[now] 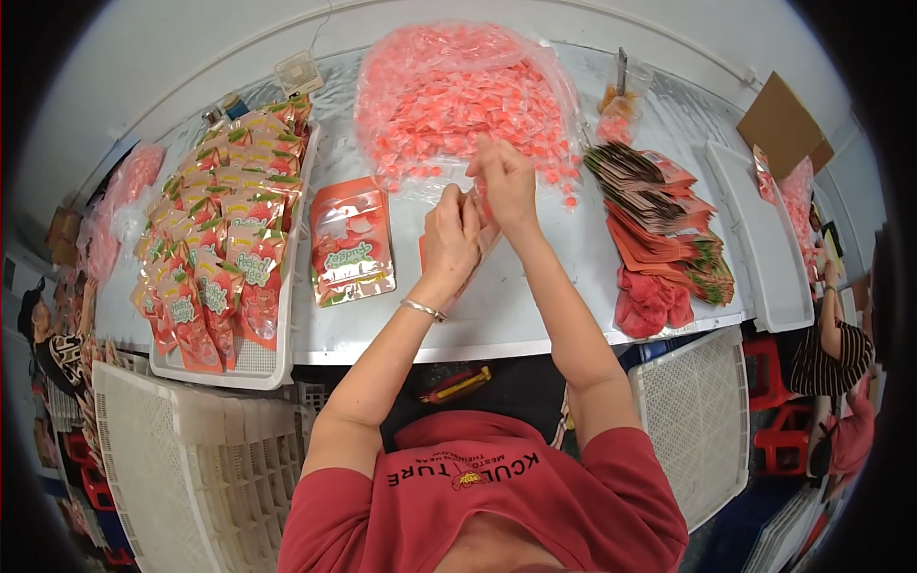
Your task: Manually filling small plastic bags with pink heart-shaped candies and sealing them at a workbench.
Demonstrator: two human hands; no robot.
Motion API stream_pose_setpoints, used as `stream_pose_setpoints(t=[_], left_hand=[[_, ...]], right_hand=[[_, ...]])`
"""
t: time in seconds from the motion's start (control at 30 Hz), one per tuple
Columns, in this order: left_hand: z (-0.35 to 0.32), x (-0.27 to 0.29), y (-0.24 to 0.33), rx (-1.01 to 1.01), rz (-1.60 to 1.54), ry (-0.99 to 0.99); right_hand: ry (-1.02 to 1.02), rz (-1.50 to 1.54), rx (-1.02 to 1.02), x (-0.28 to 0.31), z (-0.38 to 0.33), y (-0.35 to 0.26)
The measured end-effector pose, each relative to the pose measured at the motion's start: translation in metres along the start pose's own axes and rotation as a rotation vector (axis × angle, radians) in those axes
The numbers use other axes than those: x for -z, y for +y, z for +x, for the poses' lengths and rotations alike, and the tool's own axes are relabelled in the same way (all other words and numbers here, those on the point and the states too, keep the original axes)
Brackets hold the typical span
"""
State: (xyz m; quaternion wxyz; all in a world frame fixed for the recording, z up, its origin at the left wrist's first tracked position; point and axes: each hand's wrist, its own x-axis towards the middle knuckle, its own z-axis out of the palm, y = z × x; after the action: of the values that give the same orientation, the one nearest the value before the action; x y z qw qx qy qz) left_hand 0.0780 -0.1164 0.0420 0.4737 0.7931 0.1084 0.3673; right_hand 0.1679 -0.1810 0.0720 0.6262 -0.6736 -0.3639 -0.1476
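- my left hand (451, 234): fingers closed on a red pouch (485, 241), over the table (516, 320), near the pink sachet heap (468, 105)
- my right hand (508, 186): by the pouch's upper end, fingers curled; can't tell if they hold anything

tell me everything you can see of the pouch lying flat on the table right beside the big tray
The pouch is rectangular, coral-red, and looks like glossy plastic: light glares off its front. It carries red pictures and pale lettering, upside down in this view, with a plain coral band at its far end. It lies face up on the table, slightly turned, close to the right rim of the white tray. No hand touches it. Whether anything is inside cannot be told.
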Motion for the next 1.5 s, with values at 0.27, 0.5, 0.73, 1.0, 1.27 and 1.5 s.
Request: stream_pose_setpoints(t=[0.27, 0.5, 0.73, 1.0, 1.27, 1.5], left_hand=[[0.014, 0.008, -0.036, 0.036, -0.143, 0.076], [0.020, 0.032, -0.013, 0.042, -0.024, -0.014], [0.026, 0.047, -0.023, 0.108, -0.058, -0.013], [-0.005, 0.086, -0.003, 0.341, -0.386, -0.166], [-0.017, 0.104, 0.009, 0.355, -0.447, -0.131], [-0.033, 0.124, 0.017, 0.351, -0.532, -0.075]], right_hand=[[-0.341, 0.338, -0.196, 0.022, -0.008, -0.004], [-0.923, -0.560, 0.188, 0.049, -0.034, -0.023], [-0.950, 0.013, 0.012, 0.046, -0.021, -0.005], [-0.030, -0.859, -0.298, 0.092, 0.027, 0.246], [-0.237, -1.049, -0.163, 0.040, -0.089, 0.155], [0.045, 0.229, -0.586, 0.119, -0.050, 0.120]])
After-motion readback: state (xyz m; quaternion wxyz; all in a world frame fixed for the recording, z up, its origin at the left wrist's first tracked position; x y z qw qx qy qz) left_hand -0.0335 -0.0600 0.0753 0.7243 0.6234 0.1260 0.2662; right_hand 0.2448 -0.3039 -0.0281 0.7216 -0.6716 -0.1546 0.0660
